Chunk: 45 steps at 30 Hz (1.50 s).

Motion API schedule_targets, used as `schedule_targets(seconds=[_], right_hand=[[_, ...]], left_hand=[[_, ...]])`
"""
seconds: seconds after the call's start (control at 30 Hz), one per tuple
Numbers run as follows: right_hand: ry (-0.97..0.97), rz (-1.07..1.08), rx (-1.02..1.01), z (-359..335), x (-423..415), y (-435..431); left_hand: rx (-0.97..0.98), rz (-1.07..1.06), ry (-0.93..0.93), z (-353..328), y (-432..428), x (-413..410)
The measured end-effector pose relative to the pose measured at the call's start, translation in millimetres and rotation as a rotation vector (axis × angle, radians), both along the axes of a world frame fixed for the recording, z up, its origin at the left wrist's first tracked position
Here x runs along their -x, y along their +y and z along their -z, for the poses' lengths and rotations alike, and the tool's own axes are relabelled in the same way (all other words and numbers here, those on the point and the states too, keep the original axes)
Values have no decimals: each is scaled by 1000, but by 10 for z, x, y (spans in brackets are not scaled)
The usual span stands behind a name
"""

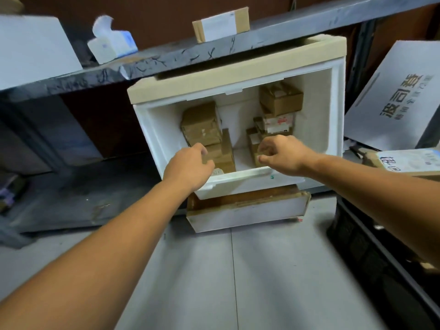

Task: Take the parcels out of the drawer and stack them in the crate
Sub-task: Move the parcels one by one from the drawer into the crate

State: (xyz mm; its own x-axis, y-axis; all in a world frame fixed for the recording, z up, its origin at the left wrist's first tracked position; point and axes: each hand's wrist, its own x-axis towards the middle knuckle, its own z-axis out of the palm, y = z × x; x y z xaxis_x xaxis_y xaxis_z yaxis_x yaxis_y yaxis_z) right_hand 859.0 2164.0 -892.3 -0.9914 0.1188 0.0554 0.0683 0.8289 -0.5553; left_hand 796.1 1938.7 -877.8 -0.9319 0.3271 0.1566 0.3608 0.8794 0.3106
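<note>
White foam drawer [162, 129] holds brown parcels [202, 125] as our left hand [190, 165] and right hand [283, 153] reach in, fingers [269, 144] curled, grip unclear; next, seemingly, a firm clasp and lift.

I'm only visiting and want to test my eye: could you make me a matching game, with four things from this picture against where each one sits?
Things:
1. tissue pack
2. labelled parcel
3. black crate
4. taped brown parcel

Places:
A. inside the white foam box, left side
B. low down at the far right
C. on the shelf, above the box
D. on the shelf, further left

Pairs: 1-D, 2-C, 3-B, 4-A
</note>
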Motion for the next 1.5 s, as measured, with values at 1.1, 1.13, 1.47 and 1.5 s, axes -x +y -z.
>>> schedule_targets(seconds=[1.1,1.13,1.47,1.5], right_hand=[[274,234,995,494,2507,-354],[272,233,995,496,2537,-351],[208,174,1058,537,2612,-393],[207,169,1058,534,2598,-384]], left_hand=[[57,-151,329,654,594,1800],[44,-157,318,654,589,1818],[24,-116,343,730,533,1871],[14,-110,342,730,536,1865]])
